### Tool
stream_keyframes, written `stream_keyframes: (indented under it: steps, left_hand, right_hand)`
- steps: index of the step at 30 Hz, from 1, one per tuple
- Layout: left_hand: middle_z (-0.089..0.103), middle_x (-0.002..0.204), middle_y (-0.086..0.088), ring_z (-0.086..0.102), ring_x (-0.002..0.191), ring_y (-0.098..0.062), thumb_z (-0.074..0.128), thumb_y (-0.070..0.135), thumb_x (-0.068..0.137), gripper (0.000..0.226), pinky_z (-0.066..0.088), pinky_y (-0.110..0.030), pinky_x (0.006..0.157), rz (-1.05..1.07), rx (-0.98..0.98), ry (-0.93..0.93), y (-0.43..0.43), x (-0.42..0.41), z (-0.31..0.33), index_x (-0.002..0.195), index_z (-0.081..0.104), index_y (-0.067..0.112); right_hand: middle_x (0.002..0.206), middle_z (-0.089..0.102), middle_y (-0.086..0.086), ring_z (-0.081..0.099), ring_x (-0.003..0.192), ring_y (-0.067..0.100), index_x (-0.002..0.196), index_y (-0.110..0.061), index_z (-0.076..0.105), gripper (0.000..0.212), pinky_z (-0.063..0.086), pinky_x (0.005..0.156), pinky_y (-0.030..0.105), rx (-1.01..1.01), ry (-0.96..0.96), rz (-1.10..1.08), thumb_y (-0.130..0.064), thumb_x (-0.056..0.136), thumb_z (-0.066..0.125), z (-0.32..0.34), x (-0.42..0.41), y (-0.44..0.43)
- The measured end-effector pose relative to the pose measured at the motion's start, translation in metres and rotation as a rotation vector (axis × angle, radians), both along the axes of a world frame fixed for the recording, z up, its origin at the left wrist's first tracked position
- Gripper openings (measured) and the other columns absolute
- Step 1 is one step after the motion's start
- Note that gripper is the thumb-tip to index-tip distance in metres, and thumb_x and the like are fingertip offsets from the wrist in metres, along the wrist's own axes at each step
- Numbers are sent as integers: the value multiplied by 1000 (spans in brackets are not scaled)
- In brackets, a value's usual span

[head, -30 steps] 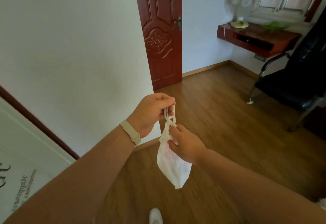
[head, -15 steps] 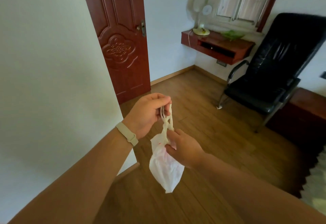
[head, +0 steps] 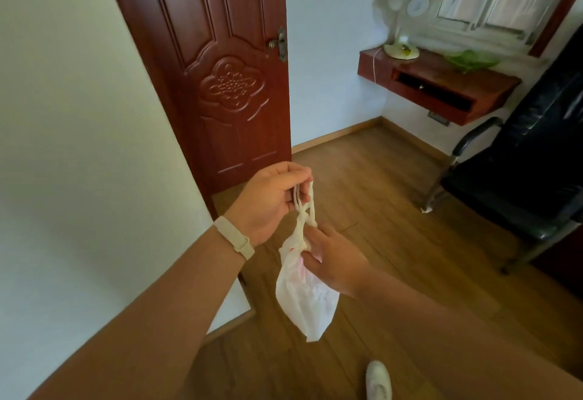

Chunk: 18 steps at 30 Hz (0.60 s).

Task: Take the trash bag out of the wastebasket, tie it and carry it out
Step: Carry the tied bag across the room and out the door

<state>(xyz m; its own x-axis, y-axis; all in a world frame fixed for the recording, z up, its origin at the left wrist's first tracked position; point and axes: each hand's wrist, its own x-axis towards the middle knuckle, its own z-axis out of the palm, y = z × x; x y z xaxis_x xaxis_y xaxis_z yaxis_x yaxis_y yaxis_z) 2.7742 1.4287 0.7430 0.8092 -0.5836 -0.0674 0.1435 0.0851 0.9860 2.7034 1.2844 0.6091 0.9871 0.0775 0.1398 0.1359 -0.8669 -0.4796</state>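
A small white trash bag [head: 304, 298] with faint red print hangs in front of me above the wooden floor. Its handles are twisted into a narrow neck. My left hand [head: 268, 201], with a pale band on the wrist, pinches the handle loops at the top. Just below, my right hand [head: 334, 257] grips the bag at its neck, where the plastic bunches up. The wastebasket is not in view.
A dark red wooden door [head: 220, 78] stands straight ahead beside a white wall [head: 79, 147]. A wall shelf [head: 441, 84] with a fan [head: 413, 11] is at the back right. A black armchair [head: 530, 172] stands at the right. My white shoe [head: 378, 380] shows below.
The view has swung back to the left, so the door sits nearer the middle and the armchair has slid toward the right edge. Both hands keep the same grip on the bag.
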Motion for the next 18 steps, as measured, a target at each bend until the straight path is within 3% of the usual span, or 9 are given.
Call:
stream_keyframes:
  steps: [3,6,13,18]
  left_hand:
    - [56,70,-6,53,67,-19,56,20,90,20,45,-37,77,74,-8,29,-28,26,-13,74,66,13]
    - [55,69,-6,52,67,-20,55,19,90,21,42,-39,78,199,-7,68,-59,48,-17,73,66,13]
    - [54,69,-7,52,64,-18,53,14,93,18,44,-33,72,398,3,131,-112,93,-13,78,61,8]
    - [53,71,-8,52,63,-18,52,15,94,16,45,-33,71,482,36,116,-127,138,-27,83,59,6]
  right_hand:
    - [117,51,-5,53,83,12,136,-33,33,44,36,63,13,-31,4,141,-42,96,50,-11,36,-35]
    - [117,50,-2,52,83,12,135,-31,31,43,40,63,19,-57,26,265,-42,96,47,-20,71,-70]
    - [122,50,-4,49,82,7,134,-30,34,40,30,57,12,-64,40,405,-41,98,44,-32,147,-125]
    - [129,48,-6,53,89,10,136,-30,36,40,41,68,16,-17,109,443,-42,98,44,-44,198,-138]
